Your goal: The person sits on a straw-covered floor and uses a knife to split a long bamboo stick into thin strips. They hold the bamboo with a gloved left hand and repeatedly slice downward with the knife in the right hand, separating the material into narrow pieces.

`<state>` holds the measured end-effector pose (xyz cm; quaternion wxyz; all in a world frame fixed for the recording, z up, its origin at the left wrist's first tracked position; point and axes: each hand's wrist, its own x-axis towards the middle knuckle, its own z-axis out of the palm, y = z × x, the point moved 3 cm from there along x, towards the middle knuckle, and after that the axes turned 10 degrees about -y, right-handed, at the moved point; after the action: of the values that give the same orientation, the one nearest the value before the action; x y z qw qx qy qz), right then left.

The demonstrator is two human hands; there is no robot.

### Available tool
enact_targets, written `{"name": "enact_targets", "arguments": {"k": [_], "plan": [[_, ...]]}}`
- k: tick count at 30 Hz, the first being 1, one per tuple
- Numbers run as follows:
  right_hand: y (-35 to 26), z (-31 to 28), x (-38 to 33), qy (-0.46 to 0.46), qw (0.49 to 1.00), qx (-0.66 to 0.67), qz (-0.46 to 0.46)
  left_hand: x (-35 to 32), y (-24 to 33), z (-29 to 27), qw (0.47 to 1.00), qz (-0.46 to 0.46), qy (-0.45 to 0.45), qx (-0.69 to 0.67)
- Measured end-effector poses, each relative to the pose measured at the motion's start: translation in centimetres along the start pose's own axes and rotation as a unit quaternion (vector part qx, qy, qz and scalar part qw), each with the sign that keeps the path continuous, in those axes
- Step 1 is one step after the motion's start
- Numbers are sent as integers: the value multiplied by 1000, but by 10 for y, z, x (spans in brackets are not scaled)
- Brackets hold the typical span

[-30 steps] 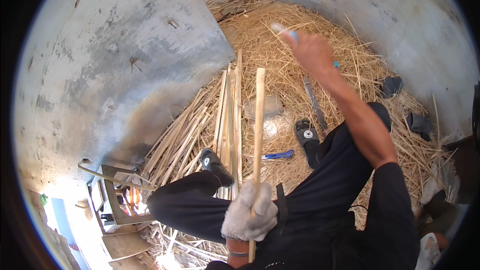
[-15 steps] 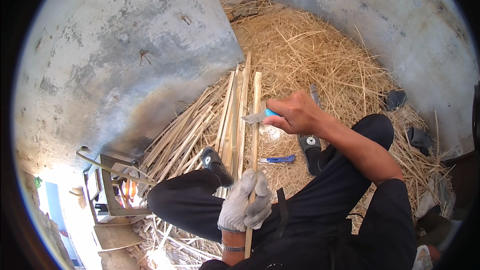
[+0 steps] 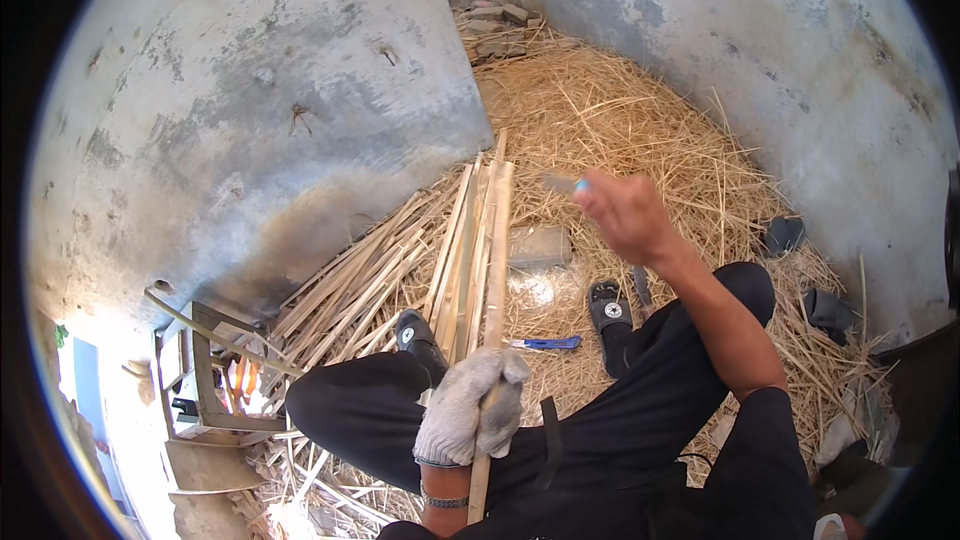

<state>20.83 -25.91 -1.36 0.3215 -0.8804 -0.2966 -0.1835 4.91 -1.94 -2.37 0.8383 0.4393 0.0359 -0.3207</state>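
My left hand (image 3: 470,408), in a pale knitted work glove, is closed round the lower part of a long, narrow bamboo strip (image 3: 498,275). The strip points away from me, its far end beside other strips. My bare right hand (image 3: 630,218) is closed on a knife (image 3: 581,185) with a light blue handle, most of it hidden by the fingers. Its blade looks smeared by motion and points left, apart from the strip. Between my feet lies a blue utility knife (image 3: 545,344) on the straw.
Several long strips (image 3: 462,250) lie beyond my left foot, with a bigger heap (image 3: 350,275) left of them. A flat block (image 3: 540,246) sits in the loose straw (image 3: 620,120). Grey walls (image 3: 300,70) stand behind. A metal frame (image 3: 205,370) is at left, dark sandals (image 3: 785,234) at right.
My right hand has lifted the knife off the strip, moving it farther away and to the right. My left hand and the strip have shifted slightly left in the picture.
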Motion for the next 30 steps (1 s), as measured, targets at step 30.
{"name": "enact_targets", "arguments": {"k": [30], "plan": [[-28,36,-11,-68,993,-15,-92,-11,-11,8,999,1,-9,-48]]}}
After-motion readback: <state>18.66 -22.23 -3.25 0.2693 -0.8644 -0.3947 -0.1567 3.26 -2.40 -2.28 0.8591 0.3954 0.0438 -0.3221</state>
